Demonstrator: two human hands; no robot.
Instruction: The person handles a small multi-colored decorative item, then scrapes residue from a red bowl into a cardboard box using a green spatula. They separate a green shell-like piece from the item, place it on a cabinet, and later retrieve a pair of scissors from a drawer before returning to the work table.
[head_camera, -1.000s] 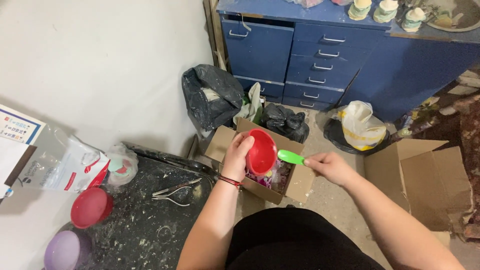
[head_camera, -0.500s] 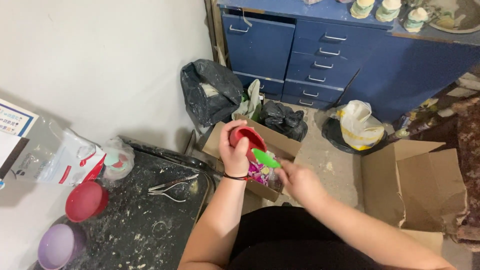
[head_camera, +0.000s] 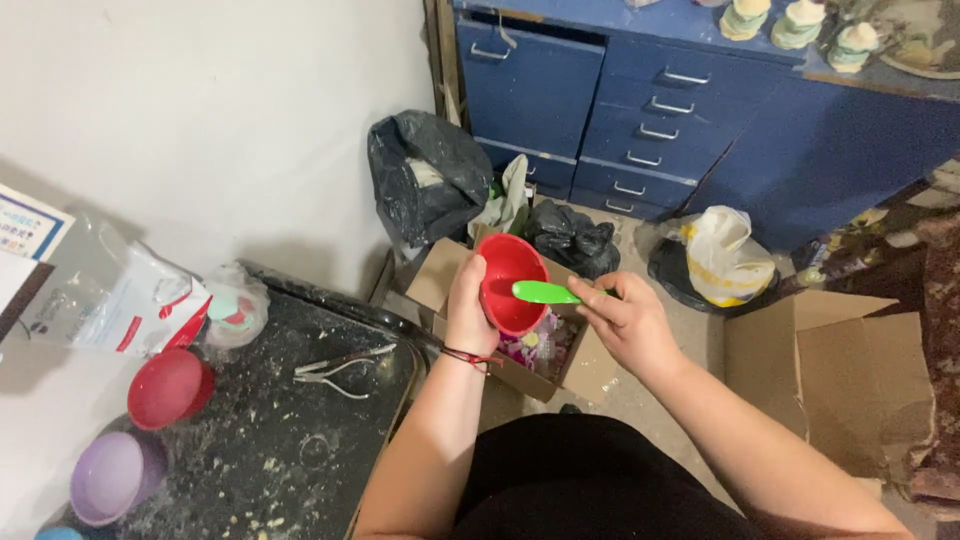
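Green spatula (head_camera: 545, 292) tip inside hand-held red bowl (head_camera: 510, 282)

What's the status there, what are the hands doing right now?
Left hand grips red bowl, tilted over open cardboard box. Right hand holds green spatula, tip inside bowl. Nothing blocking.

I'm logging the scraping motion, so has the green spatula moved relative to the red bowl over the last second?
Yes. The green spatula has swung from outside the red bowl, on its right, to across its open mouth, over the cardboard box.
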